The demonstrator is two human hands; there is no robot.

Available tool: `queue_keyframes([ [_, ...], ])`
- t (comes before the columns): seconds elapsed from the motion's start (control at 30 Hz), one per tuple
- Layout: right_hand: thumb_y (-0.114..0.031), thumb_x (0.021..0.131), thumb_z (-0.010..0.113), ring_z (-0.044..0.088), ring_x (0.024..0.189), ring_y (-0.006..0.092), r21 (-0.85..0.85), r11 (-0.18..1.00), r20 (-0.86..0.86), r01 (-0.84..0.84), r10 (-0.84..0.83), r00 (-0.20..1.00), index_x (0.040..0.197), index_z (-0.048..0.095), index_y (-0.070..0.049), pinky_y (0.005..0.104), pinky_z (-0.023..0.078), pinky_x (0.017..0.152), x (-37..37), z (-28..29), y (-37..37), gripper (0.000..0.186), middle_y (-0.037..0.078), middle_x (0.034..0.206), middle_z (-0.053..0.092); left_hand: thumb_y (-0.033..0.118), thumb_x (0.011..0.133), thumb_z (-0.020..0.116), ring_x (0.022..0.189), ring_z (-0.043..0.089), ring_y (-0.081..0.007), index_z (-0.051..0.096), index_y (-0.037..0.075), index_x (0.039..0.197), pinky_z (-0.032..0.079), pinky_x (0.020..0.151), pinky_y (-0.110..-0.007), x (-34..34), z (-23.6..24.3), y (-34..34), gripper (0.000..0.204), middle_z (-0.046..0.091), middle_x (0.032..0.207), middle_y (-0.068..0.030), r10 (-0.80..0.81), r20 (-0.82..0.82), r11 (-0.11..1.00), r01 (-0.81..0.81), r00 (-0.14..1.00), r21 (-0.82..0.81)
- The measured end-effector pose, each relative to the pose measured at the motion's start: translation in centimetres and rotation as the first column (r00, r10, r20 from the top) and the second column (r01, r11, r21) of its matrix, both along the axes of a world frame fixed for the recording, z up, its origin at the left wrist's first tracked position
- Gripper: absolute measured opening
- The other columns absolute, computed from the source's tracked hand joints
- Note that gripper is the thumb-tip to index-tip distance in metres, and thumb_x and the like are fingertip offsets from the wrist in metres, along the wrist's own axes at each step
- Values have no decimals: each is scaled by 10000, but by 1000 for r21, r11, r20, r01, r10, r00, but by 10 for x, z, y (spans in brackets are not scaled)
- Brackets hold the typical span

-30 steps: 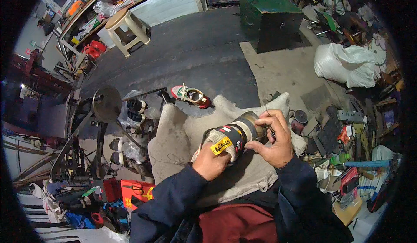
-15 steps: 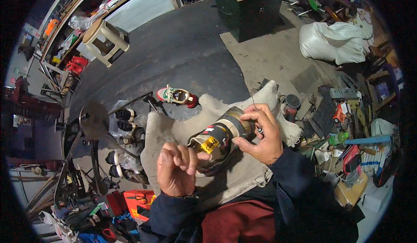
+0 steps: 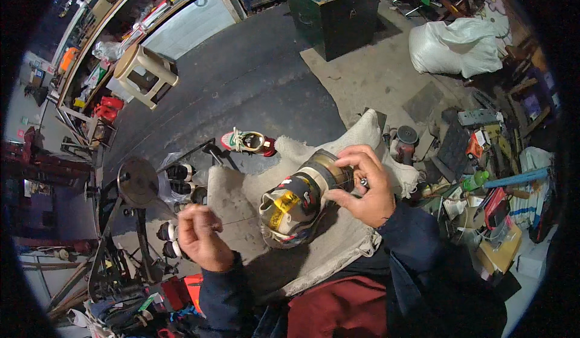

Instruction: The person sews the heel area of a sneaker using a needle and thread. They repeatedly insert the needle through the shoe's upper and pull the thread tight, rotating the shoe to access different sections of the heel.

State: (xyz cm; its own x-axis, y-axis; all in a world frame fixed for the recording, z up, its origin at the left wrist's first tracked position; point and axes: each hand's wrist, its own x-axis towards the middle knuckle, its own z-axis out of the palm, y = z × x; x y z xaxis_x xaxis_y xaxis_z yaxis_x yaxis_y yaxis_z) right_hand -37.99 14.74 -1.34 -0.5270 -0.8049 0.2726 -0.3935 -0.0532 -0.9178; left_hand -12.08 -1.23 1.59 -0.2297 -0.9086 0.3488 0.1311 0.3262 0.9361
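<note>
A dark shoe (image 3: 291,208) with a pale band and a yellow patch inside its opening lies tilted on the beige cloth (image 3: 235,196) over my lap. My right hand (image 3: 367,186) grips the far right end of the shoe, thumb and fingers around it. A small shiny metal piece (image 3: 363,182) shows between those fingers; the rest of it is hidden. Off to the left of the shoe, my left hand (image 3: 204,235) is closed in a pinch. From it a thin thread (image 3: 238,221) runs taut to the shoe's opening.
A red, green and white shoe (image 3: 248,141) sits on the floor beyond the cloth. At left stands a black metal stand with a round plate (image 3: 138,182), with several shoes beside it. Tools and scraps crowd the right, near a grinder (image 3: 406,137). Farther off are a stool (image 3: 145,72) and a green chest (image 3: 335,18).
My left hand has moved left, away from the shoe's opening, and the thread now stretches between them. My right hand stays on the shoe. The view has shifted slightly.
</note>
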Motion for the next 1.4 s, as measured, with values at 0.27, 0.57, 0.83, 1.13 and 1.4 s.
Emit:
queue_keyframes([
  [0.27,-55,870,744,505,726,79,174,959,226,225,-261,938,1125,622,-44,240,424,627,-29,-15,44,283,58,1083,608,7,746,741,1054,624,-368,706,39,1043,483,955,-458,-68,42,22,301,683,1024,-136,-99,510,775,388,854,-499],
  [0.57,7,914,570,643,976,313,314,949,12,20,-26,1000,1150,608,21,346,491,890,-12,5,88,239,174,1075,638,101,720,819,1093,596,-361,733,103,1031,460,945,-475,-106,37,40,322,657,1060,-105,-65,679,649,548,731,-528],
  [0.83,-28,948,667,631,704,93,79,996,197,44,-59,979,1349,609,-39,267,495,667,1,28,67,405,73,789,674,113,682,849,1029,578,-346,678,69,1108,444,900,-449,-119,26,44,462,640,1061,-113,-91,679,712,524,729,-467],
  [1.13,-101,951,712,615,660,98,-23,999,163,-25,28,986,990,716,-3,245,487,598,-11,10,20,106,34,808,685,89,698,858,1041,583,-358,640,32,1085,472,918,-439,-104,10,49,448,633,1075,-154,-94,579,798,409,810,-443],
  [1.4,-187,988,672,330,482,20,-149,973,966,-178,182,184,1014,640,-12,206,253,439,0,15,40,180,-2,725,553,86,673,853,1029,585,-349,696,85,1008,467,895,-449,-107,2,53,370,626,1041,-119,-84,531,814,365,843,-451],
])
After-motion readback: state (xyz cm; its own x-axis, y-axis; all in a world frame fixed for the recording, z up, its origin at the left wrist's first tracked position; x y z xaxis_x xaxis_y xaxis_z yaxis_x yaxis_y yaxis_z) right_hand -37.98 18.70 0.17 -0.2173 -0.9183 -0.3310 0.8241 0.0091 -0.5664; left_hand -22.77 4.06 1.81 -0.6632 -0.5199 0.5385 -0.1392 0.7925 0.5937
